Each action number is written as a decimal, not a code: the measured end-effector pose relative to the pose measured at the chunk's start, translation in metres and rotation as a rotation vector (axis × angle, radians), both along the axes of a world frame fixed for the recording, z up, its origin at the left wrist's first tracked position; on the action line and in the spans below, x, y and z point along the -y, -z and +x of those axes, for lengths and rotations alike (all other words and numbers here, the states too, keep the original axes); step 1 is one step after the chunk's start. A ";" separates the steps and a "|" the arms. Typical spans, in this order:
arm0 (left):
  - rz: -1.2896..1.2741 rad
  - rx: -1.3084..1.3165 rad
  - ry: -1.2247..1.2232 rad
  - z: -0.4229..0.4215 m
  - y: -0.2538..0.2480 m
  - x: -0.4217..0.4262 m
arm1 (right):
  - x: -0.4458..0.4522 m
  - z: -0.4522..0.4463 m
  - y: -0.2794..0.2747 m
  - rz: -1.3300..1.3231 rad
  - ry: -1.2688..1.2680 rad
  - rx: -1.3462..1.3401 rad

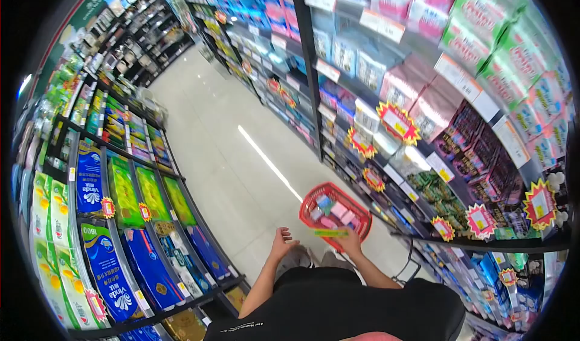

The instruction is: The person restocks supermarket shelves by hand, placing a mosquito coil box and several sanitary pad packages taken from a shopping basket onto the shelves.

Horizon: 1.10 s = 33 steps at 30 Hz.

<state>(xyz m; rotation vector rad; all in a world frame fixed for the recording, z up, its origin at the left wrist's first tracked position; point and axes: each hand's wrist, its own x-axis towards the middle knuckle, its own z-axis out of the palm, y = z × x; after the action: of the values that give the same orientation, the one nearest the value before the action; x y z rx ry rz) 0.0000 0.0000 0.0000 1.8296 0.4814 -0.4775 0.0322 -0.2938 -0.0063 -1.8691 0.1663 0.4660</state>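
Note:
My right hand is closed on a slim yellow-green pack; its exact kind is too small to make out. The pack is level with the near rim of a red shopping basket, which sits on the floor in front of me. Inside the basket lie several small packages in pink, blue and white. My left hand is to the left of the basket, in the air, fingers apart and holding nothing.
Shelves on the right carry pink, white and green packs, with price tags and starburst signs. Blue and green tissue packs fill the left shelves. The tiled aisle floor runs between them. A thin black wire frame stands at right.

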 end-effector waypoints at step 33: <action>-1.827 0.387 -0.391 0.079 -0.051 -0.371 | -0.266 0.140 -0.022 0.491 0.201 -0.920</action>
<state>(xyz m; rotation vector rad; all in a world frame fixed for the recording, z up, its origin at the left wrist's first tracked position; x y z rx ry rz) 0.0792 0.3709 0.0514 0.0214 -0.0064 -0.1092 0.1725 -0.0273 0.0159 -1.0377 0.7681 1.0897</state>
